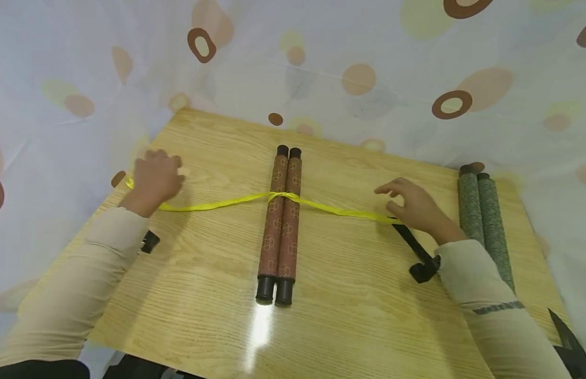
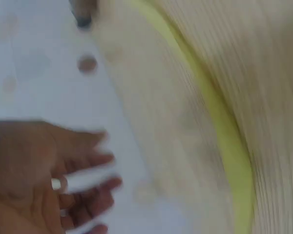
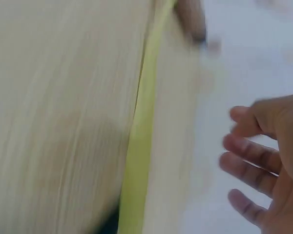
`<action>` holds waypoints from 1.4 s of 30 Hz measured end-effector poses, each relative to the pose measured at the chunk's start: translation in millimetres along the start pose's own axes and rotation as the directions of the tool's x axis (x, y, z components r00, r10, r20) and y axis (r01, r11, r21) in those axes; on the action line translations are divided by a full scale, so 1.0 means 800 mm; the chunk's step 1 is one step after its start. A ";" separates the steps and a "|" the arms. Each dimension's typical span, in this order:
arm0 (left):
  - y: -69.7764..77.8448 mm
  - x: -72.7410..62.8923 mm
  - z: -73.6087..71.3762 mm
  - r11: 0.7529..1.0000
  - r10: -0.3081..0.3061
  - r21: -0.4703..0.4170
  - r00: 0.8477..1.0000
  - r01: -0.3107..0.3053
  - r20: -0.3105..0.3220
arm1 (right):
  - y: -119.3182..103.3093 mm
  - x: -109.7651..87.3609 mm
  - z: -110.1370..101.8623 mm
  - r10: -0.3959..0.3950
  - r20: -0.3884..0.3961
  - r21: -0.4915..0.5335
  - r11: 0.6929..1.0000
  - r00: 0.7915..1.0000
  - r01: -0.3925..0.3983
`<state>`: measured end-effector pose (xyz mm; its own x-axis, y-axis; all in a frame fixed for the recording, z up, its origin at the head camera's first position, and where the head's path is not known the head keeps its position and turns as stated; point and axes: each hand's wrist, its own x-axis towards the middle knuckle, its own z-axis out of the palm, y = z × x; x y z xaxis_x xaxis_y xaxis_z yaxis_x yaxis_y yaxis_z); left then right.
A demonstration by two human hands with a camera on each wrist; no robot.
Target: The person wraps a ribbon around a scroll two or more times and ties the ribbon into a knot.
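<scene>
Two brown patterned scrolls (image 1: 280, 226) with black end knobs lie side by side mid-table. A yellow ribbon (image 1: 217, 204) is wrapped around their middle, its ends stretching out left and right across the wood. Above the ribbon's left end is my left hand (image 1: 157, 176), fingers spread and holding nothing; the left wrist view shows the hand (image 2: 44, 180) apart from the ribbon (image 2: 224, 136). My right hand (image 1: 413, 205) hovers by the ribbon's right end, fingers loosely bent. In the right wrist view, nothing sits between that hand's fingers (image 3: 251, 165), and the ribbon (image 3: 141, 131) runs beside it.
Two grey-green patterned scrolls (image 1: 482, 210) lie at the table's right side. A black strap (image 1: 416, 252) hangs at my right wrist. Spotted white cloth (image 1: 321, 63) rises behind the wooden table (image 1: 203, 295). A dark pointed shape (image 1: 569, 337) shows at lower right.
</scene>
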<state>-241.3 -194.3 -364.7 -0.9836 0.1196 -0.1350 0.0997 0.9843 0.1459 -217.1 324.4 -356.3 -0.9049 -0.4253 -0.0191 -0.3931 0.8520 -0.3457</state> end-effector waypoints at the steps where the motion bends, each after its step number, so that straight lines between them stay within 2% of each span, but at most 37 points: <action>1: 0.019 0.005 0.008 0.996 0.093 -0.012 0.996 -0.093 -0.017 | -0.017 0.013 0.010 -0.039 0.011 -0.023 0.999 0.999 0.039; 3: 0.054 0.015 0.027 0.962 0.260 -0.079 0.965 -0.261 -0.022 | -0.049 0.036 0.033 -0.100 0.051 -0.066 0.992 0.994 0.103; 5: 0.079 0.023 0.050 0.913 0.380 -0.147 0.925 -0.380 -0.029 | -0.071 0.056 0.058 -0.134 0.095 -0.110 0.983 0.986 0.144; 6: 0.089 0.026 0.060 0.894 0.414 -0.174 0.910 -0.413 -0.033 | -0.079 0.063 0.070 -0.136 0.109 -0.129 0.980 0.985 0.150; 8: 0.102 0.029 0.076 0.875 0.441 -0.202 0.896 -0.440 -0.043 | -0.089 0.074 0.089 -0.132 0.119 -0.166 0.975 0.984 0.151; 12: 0.111 0.029 0.093 0.879 0.436 -0.180 0.897 -0.443 -0.075 | -0.091 0.081 0.112 -0.131 0.054 -0.210 0.968 0.990 0.139; 17: 0.108 0.029 0.095 0.881 0.438 -0.134 0.890 -0.453 -0.128 | -0.083 0.078 0.113 -0.177 -0.046 -0.241 0.957 0.983 0.161; 21: 0.101 0.031 0.096 0.899 0.396 -0.125 0.901 -0.420 -0.177 | -0.076 0.074 0.107 -0.181 -0.092 -0.252 0.956 0.979 0.153; 22: 0.099 0.031 0.096 0.901 0.387 -0.136 0.904 -0.413 -0.183 | -0.074 0.073 0.106 -0.175 -0.096 -0.252 0.957 0.980 0.146; 24: 0.095 0.032 0.099 0.892 0.366 -0.215 0.915 -0.397 -0.171 | -0.072 0.072 0.106 -0.166 -0.098 -0.249 0.959 0.981 0.138; 26: 0.090 0.031 0.101 0.852 0.347 -0.369 0.928 -0.371 -0.134 | -0.072 0.072 0.106 -0.169 -0.092 -0.243 0.959 0.981 0.142; 27: 0.087 0.031 0.100 0.815 0.333 -0.467 0.937 -0.344 -0.110 | -0.072 0.072 0.107 -0.172 -0.087 -0.240 0.960 0.981 0.147; 28: 0.084 0.030 0.100 0.752 0.320 -0.583 0.944 -0.307 -0.085 | -0.072 0.073 0.107 -0.175 -0.083 -0.237 0.960 0.981 0.152; 29: 0.081 0.029 0.098 0.676 0.306 -0.689 0.950 -0.260 -0.058 | -0.072 0.073 0.107 -0.179 -0.080 -0.235 0.959 0.981 0.156; 31: 0.078 0.028 0.091 0.492 0.283 -0.854 0.959 -0.170 -0.028 | -0.073 0.074 0.107 -0.181 -0.083 -0.231 0.960 0.980 0.158; 34: 0.081 0.029 0.081 0.211 0.285 -0.974 0.958 -0.085 -0.021 | -0.072 0.076 0.107 -0.175 -0.091 -0.232 0.961 0.980 0.150; 36: 0.088 0.031 0.077 0.062 0.298 -0.996 0.954 -0.065 -0.044 | -0.072 0.077 0.106 -0.169 -0.089 -0.230 0.962 0.982 0.145; 38: 0.098 0.033 0.074 -0.047 0.315 -0.997 0.947 -0.053 -0.065 | -0.072 0.078 0.106 -0.160 -0.071 -0.222 0.965 0.985 0.141; 39: 0.103 0.034 0.073 -0.091 0.317 -0.994 0.945 -0.054 -0.080 | -0.073 0.078 0.105 -0.147 -0.055 -0.211 0.969 0.988 0.132; 41: 0.113 0.036 0.072 -0.120 0.310 -0.990 0.944 -0.073 -0.108 | -0.074 0.077 0.099 -0.094 -0.033 -0.175 0.981 0.995 0.087; 42: 0.117 0.037 0.072 -0.119 0.302 -0.989 0.946 -0.086 -0.118 | -0.074 0.076 0.095 -0.056 -0.028 -0.155 0.987 0.998 0.051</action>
<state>-252.8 -91.2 -411.8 -0.9181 0.3950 0.0323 -0.0761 -0.2558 0.9637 -236.6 224.6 -408.3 -0.8857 -0.4634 0.0269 -0.4592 0.8663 -0.1966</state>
